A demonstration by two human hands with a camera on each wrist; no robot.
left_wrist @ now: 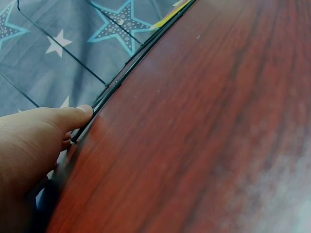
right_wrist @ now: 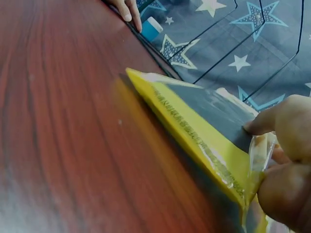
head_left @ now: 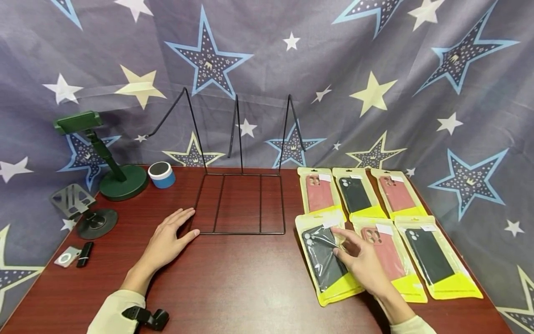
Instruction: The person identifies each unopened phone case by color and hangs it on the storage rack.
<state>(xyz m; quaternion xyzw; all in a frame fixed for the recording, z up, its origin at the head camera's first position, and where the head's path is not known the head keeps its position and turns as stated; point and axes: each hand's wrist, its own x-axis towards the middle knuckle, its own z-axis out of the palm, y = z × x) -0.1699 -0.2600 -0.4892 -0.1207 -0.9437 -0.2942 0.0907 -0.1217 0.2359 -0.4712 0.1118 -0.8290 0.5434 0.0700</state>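
A black wire rack stands on the table, its upright bent wires at the back. My left hand rests at the rack's left front corner, fingers extended. In the left wrist view the thumb lies at the end of the front wire. At the right, my right hand pinches the clear plastic of a bagged black phone case with a yellow lower band. The right wrist view shows this bag tilted, its yellow edge lifted from the table, with thumb and fingers at its side.
More bagged phone cases, pink and black, lie in two rows at the right. On the left stand a green phone stand, a blue and white jar and a grey stand. A starred curtain hangs behind.
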